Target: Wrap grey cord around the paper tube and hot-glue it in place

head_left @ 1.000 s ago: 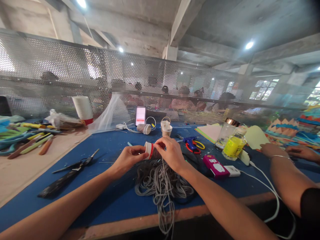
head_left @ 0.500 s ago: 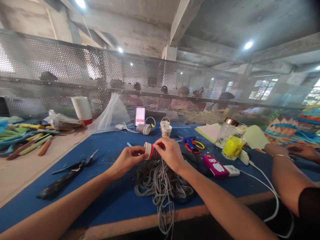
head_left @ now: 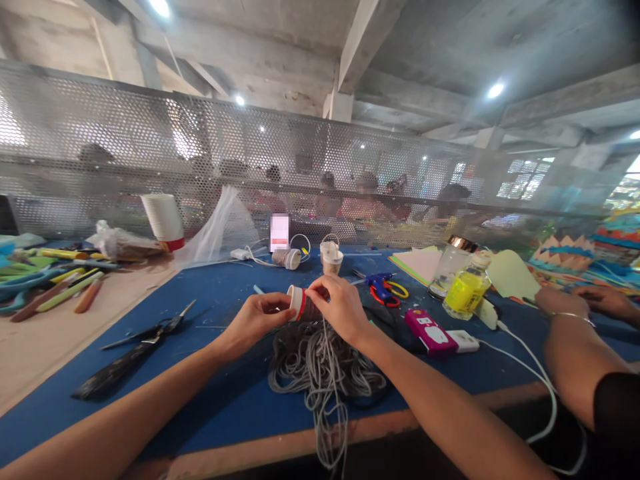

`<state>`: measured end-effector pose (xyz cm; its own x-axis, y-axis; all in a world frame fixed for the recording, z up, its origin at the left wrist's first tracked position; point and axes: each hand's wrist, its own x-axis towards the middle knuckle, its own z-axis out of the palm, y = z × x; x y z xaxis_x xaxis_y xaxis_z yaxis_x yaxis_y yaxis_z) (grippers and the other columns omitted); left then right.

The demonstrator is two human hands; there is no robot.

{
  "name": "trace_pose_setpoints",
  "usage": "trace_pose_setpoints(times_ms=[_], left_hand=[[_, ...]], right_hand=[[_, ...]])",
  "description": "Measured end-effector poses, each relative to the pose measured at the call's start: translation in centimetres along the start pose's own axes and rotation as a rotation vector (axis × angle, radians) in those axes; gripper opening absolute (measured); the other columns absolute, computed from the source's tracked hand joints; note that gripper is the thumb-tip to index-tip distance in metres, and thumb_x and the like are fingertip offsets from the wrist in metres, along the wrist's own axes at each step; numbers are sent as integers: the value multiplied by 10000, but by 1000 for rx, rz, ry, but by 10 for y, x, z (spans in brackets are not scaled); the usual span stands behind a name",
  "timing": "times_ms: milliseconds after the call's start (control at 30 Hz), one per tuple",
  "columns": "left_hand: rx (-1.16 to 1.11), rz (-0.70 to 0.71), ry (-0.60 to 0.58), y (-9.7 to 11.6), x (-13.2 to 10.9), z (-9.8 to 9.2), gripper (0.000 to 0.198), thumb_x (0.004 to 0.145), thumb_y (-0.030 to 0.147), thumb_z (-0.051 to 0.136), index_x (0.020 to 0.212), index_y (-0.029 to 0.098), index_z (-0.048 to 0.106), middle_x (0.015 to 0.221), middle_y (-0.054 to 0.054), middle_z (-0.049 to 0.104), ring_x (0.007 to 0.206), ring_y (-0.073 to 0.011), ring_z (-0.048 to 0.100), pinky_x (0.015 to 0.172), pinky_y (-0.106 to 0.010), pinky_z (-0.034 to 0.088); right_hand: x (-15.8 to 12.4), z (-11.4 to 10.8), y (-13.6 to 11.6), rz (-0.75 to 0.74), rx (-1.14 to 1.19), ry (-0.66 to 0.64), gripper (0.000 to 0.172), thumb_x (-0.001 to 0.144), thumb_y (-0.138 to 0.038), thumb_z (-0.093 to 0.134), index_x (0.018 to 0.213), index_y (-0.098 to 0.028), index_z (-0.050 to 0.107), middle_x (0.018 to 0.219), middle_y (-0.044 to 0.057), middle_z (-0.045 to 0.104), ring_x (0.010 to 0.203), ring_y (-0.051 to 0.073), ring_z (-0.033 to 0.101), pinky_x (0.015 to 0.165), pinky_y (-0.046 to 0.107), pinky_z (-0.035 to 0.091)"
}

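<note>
A paper cup (head_left: 297,300) with a white rim and a red band lies on its side above the table, brownish cord wrapped round its body. My left hand (head_left: 256,321) is closed on the rim end, thumb outside. With fingers pinched at the red band, my right hand (head_left: 341,308) holds the grey cord (head_left: 326,380) against the cup; the fingers hide the exact grip. From there the cord hangs down into a loose, tangled pile, part of which drops over the table's front edge.
Left lie black-handled scissors (head_left: 140,343) and a stack of paper cups (head_left: 163,217). Small cord-wrapped cups (head_left: 332,257) stand behind my hands. Right are a blue glue gun (head_left: 381,285), a magenta box (head_left: 430,331), a yellow bottle (head_left: 465,293) and a co-worker's hands (head_left: 563,303).
My hands and the cup stay nearly where they were. At the right, the co-worker's nearer hand has shifted slightly.
</note>
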<state>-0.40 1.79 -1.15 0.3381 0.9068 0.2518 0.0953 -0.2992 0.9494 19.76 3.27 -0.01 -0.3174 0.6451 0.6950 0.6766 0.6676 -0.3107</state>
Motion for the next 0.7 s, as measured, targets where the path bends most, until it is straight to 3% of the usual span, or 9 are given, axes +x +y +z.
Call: trace_pose_setpoints(times_ms=[467,700], left_hand=[[27,8,-36,3,0,0,218,793,335,694,901,151,736,889,-61,724,832,-211,631,794,-307,463],[92,101,-26,4,-1,0,177,807,304,671,886,155,724,918,-61,667,897,-219,584,826,-316,440]], right_hand=[[0,1,1,-13,-12,8,97,911,-286,605,856,-208,622,848,3,650,782,134,605,749,249,424],[0,1,2,-9,6,10,89,911,-276,602,864,-204,626,855,4,650,793,130,604,750,242,429]])
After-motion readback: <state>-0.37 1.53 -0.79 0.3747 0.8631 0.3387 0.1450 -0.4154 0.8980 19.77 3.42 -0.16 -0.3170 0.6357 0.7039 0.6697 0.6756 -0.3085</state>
